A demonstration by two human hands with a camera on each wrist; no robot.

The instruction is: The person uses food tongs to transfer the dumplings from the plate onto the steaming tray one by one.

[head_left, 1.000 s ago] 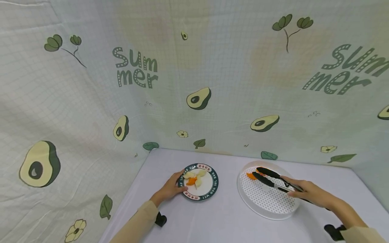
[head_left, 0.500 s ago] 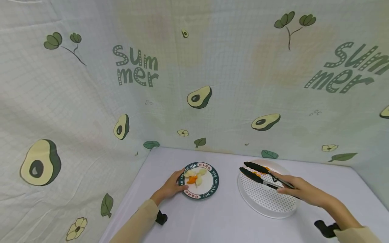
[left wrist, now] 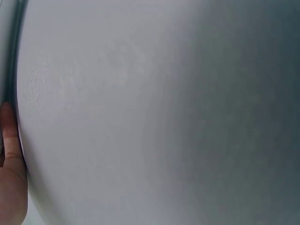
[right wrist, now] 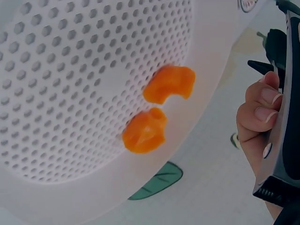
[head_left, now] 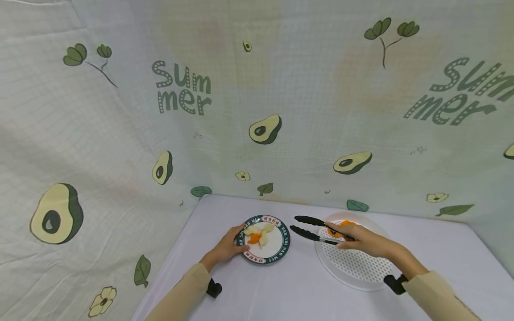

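Observation:
My left hand [head_left: 225, 246] grips the left rim of a small plate [head_left: 278, 248] with a dark green lettered border, thumb over the edge. On the plate lie an orange piece [head_left: 254, 238] and several pale yellowish pieces [head_left: 263, 240]. My right hand [head_left: 361, 240] holds black-tipped tongs [head_left: 306, 234], their arms spread and nothing visible between them. The tips hang just right of the plate. Under the right hand is a round white perforated tray [head_left: 357, 272]. Two orange pieces [right wrist: 145, 132] lie near its wall in the right wrist view.
A white cloth covers the table [head_left: 289, 285]. Behind it and at the left hangs a pale curtain [head_left: 297, 89] printed with avocados and leaves. The left wrist view shows mostly a blurred pale surface [left wrist: 103, 117].
My right hand has carried the tongs leftward from above the white tray toward the plate. The left hand and the plate have stayed in place.

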